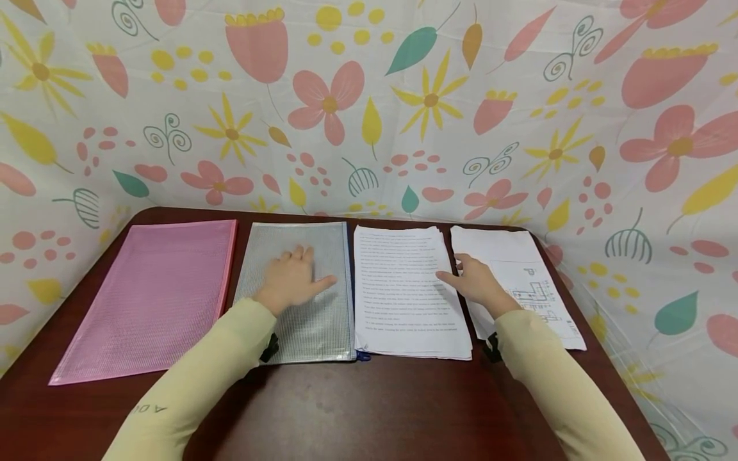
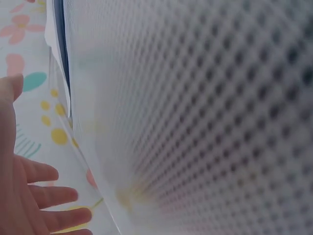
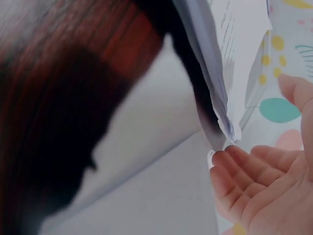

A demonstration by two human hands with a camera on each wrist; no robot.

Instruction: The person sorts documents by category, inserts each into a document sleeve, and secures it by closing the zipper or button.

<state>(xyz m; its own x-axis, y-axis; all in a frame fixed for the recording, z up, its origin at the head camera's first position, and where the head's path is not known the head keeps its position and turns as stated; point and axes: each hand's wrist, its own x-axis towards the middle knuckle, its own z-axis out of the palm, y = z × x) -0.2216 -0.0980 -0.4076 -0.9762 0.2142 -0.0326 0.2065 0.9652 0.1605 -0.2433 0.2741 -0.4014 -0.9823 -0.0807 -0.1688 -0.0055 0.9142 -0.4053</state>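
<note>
Two hands reach out over a row of flat things, and neither one seems to have hold of anything. The left hand (image 1: 293, 278) has its fingers long and spread, with the thumb stuck out, and it is over the grey folder (image 1: 323, 330). In the left wrist view the fingers look lifted off it. The right hand (image 1: 481, 285) is loose, its fingers a little bent and its thumb wide apart, at the gap between the printed pages (image 1: 398, 294) and the drawing sheets (image 1: 498, 246). Its fingertips are by the sheets' left edge, but I cannot tell if they touch. The pages lie just beside the folder's blue edge (image 1: 350, 288), and a small blue tab (image 1: 363, 356) pokes out by their near corner. The pink folder (image 1: 155, 294) lies at the far left, and all of these are flat on the dark red table (image 1: 334, 410). What could go wrong? Both paper piles look loose and a bit uneven, so a fast swipe might fan them out or bend a corner. If the thumb caught the pages, they might slide too — and the blue tab might snag them. Behind it all hangs a flowery cloth (image 1: 415, 38).
</note>
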